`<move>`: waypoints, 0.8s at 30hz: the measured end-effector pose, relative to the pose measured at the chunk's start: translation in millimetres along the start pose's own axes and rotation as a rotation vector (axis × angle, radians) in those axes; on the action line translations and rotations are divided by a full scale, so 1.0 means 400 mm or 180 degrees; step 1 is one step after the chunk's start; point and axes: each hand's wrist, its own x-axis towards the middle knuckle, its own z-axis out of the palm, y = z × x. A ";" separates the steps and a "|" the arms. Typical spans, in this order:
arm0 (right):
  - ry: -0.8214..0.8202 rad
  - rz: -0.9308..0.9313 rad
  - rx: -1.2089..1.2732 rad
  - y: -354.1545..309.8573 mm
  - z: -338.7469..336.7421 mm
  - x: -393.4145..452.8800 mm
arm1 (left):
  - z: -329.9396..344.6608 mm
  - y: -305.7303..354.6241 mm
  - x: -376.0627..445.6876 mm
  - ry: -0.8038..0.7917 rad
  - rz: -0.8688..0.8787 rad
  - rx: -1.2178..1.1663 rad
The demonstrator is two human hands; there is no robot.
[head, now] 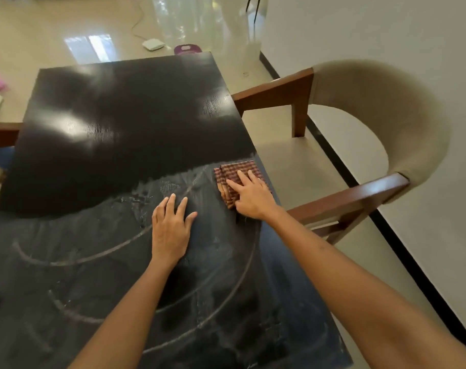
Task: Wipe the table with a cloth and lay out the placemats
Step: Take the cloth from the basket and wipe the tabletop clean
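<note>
A black wooden table (115, 123) fills the view. Its near half carries wet curved wipe streaks, while the far half looks dry and glossy. A folded red and brown checked cloth (233, 173) lies at the table's right edge, at the boundary of the wet area. My right hand (250, 197) presses flat on the cloth with straight fingers. My left hand (170, 226) rests flat on the wet tabletop, a little left of the cloth, fingers spread. No placemats are in view.
A beige chair with brown wooden arms (359, 145) stands close to the table's right side, near a white wall. Another chair arm (1, 134) shows at the left edge. A white box (153, 44) with a cable and a purple object (188, 49) lie on the floor beyond the table.
</note>
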 end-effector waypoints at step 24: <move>0.0546 0.0506 -0.0161 0.047 0.019 0.191 | 0.002 -0.004 0.005 0.0111 -0.0148 -0.0213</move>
